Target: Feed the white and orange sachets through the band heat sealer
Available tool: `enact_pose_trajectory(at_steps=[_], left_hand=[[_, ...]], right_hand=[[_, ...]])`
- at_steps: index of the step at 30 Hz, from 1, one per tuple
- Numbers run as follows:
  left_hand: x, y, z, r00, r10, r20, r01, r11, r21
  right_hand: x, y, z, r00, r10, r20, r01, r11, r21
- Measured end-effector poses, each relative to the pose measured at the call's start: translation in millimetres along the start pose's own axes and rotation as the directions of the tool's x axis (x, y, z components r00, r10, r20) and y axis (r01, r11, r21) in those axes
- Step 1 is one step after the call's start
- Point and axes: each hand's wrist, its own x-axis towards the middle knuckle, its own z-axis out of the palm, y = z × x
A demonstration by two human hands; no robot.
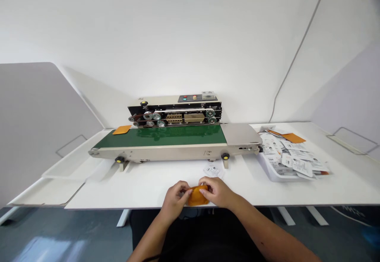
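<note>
As the orange pouch (198, 196) looks light, soft & floppy, L hand (177, 198) & R hand (216, 190) both pinch it near its top edge, bottom centre, a good spot to hold.

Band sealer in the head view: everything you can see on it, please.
The band sealer sits lengthwise on a white table: beige metal body, green conveyor belt along the front. Behind the belt, a black-plated section carries rollers and guide wheels, with a coloured-button control panel on top. A metal housing closes the right end. Two black-and-yellow knobs sit on the front edge. A flat orange packet lies on the belt's left end.
</note>
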Motion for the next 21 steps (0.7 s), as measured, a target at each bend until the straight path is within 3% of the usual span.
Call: enact_pose_trajectory(at_steps=[5,8,10,12,13,15,17,21], left_hand=[[1.4,0.4,-0.2,0.995,-0.011,0.095,0.02,0.995,-0.099],[3.6,0.7,-1.2,0.995,0.021,0.096,-0.006,0.987,-0.159],[4.4,0.7,-1.9,0.994,0.033,0.102,-0.016,0.986,-0.166],[4.3,0.5,-2.7,0.993,0.038,0.115,-0.018,0.986,-0.167],[4.0,0.5,-3.1,0.992,0.04,0.119,-0.019,0.985,-0.169],[3.4,0.3,-3.7,0.992,0.044,0.12,-0.023,0.985,-0.173],[2.9,0.3,-4.2,0.992,0.044,0.119,-0.022,0.984,-0.178],[2.3,1.5,-5.1,0.992,0.034,0.125,-0.012,0.985,-0.175]], right_hand=[[11.6,-21.6,-45.7,0.96,0.076,0.269,-0.062,0.996,-0.061],[29.0,-29.0,-93.9,0.929,0.163,0.331,-0.209,0.972,0.108],[45.5,-27.6,-129.4,0.955,0.225,0.195,-0.274,0.921,0.278],[64.2,-21.3,-162.2,0.947,0.304,-0.101,-0.229,0.864,0.448],[73.6,-16.8,-176.0,0.904,0.343,-0.256,-0.173,0.84,0.514],[90.5,-6.1,-196.4,0.769,0.428,-0.474,-0.069,0.793,0.605],[103.0,4.7,-205.9,0.678,0.507,-0.531,-0.035,0.745,0.666],[116.2,20.0,-200.1,0.667,0.579,-0.469,-0.095,0.691,0.717]])
